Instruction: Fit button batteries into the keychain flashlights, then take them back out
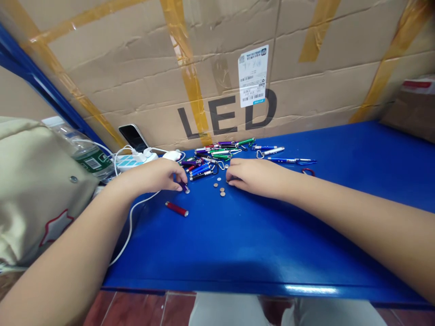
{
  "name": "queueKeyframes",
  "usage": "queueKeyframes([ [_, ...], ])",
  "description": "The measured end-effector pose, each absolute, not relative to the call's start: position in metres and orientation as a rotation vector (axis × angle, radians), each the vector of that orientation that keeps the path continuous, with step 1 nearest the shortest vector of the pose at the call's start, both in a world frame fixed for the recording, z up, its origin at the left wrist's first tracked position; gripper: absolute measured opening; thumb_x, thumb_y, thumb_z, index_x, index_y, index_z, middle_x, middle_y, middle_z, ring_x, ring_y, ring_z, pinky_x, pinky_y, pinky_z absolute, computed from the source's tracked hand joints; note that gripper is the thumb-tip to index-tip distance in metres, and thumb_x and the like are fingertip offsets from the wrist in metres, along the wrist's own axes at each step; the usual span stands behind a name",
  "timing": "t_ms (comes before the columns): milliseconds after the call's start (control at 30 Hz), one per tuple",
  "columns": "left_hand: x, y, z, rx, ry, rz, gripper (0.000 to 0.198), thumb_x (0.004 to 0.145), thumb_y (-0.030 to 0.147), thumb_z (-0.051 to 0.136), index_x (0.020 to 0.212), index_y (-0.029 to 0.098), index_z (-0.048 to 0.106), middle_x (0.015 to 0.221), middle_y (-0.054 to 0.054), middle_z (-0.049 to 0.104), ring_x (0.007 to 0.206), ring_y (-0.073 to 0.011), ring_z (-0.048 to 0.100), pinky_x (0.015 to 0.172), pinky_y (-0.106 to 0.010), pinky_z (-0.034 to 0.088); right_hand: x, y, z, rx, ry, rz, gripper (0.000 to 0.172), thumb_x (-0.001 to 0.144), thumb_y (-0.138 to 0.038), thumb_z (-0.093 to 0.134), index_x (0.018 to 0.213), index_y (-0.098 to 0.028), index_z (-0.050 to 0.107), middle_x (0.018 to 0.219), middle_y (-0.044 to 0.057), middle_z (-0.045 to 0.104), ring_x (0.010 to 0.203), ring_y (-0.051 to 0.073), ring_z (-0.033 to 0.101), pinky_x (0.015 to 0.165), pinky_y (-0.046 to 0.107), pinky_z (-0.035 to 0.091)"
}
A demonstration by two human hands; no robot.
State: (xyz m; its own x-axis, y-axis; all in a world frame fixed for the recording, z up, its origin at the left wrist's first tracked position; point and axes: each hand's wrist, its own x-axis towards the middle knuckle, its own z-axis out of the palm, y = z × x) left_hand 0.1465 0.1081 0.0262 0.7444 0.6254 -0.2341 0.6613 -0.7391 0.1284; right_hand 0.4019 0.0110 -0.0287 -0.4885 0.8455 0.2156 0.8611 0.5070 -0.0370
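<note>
1 purple tube point(185, 187), snug L grip point(161, 175)

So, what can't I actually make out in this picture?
All in the head view:
- Whatever the right hand may hold: its own curled fingers hide it.
- The upper part of the slim purple tube with a silvery tip: covered by the left hand.
- Any markings on the small round copper-coloured discs: too small.
- The top of the large brown cardboard box: cut off by the upper edge.
</note>
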Motion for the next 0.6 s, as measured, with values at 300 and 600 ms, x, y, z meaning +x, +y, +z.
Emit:
queueKeyframes([
  [300, 0.164, 0.094, 0.016, 2.852, 0.889, -0.158, 0.024, 0.083, 0.039, 0.059, 0.093, 0.023, 0.073, 0.088, -0.002, 0.074, 0.075, -0.0175, 0.065, 0.069, -0.026, 0.045, 0.408, 0.018, -0.031, -1.467, -2.458, 0.138, 0.017, 0.087, -0.019, 0.055, 0.096, -0.016, 0.07, 0.098, 0.008, 0.067, 0.082, 0.018, 0.06, 0.071, 0.029, 0.043],
  [600, 0.178, 0.081, 0.005, 2.619, 0.829, 0.395, 0.024, 0.084, 0.041, 0.061, 0.093, 0.019, 0.062, 0.087, -0.002, 0.072, 0.077, -0.0165, 0.066, 0.071, -0.027, 0.05, 0.407, 0.016, -0.031, -1.35, -2.451, 0.244, 0.019, 0.083, -0.017, 0.057, 0.096, -0.016, 0.072, 0.095, 0.007, 0.068, 0.076, 0.015, 0.058, 0.067, 0.025, 0.042],
])
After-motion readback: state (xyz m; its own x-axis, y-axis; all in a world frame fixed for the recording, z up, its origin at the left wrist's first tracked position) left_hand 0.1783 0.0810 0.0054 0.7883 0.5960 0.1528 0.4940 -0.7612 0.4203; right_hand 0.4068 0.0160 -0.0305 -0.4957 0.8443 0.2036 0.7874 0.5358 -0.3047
